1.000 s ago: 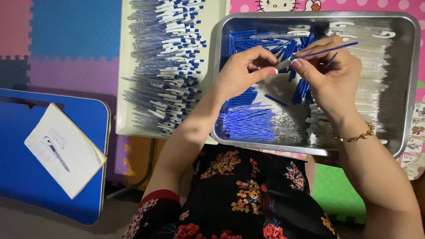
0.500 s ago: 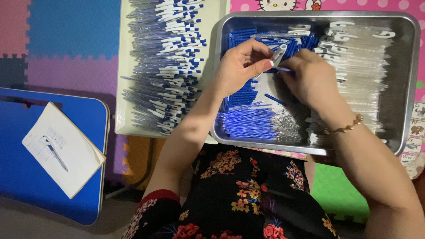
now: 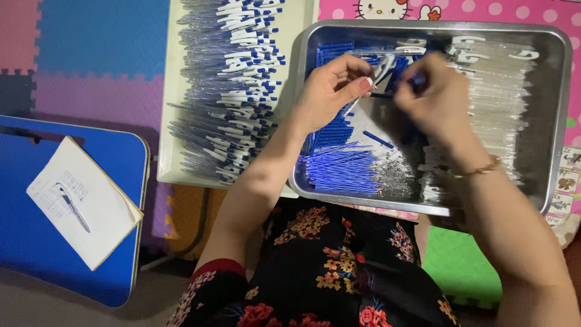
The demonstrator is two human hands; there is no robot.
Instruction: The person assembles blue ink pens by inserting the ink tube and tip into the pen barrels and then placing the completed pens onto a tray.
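I see both hands working over the metal tray [image 3: 554, 121], close together near its upper middle. My left hand [image 3: 330, 91] is curled shut, thumb and forefinger pinched on a clear pen barrel [image 3: 380, 71] that slants up and to the right, its upper end aimed at the right hand. The right hand [image 3: 439, 100] is closed too, fingers bunched just beside that barrel's tip; it seems to grip a thin blue refill [image 3: 417, 79], though motion blur there keeps me from being sure. So the barrel's long axis runs from the left hand towards the right, and the two hands nearly touch at its open end.

Below them in the tray lie a bundle of blue refills [image 3: 339, 169] laid left to right, a small heap of silvery springs [image 3: 393, 175], and rows of clear barrels [image 3: 496, 91] along the right side. One loose blue piece [image 3: 378, 139] rests on the bare tray floor between. Left of the tray, a pale board holds stacked finished pens [image 3: 236, 91]. Further left, a notepad [image 3: 82, 209] sits on a blue folding counter [image 3: 24, 254].
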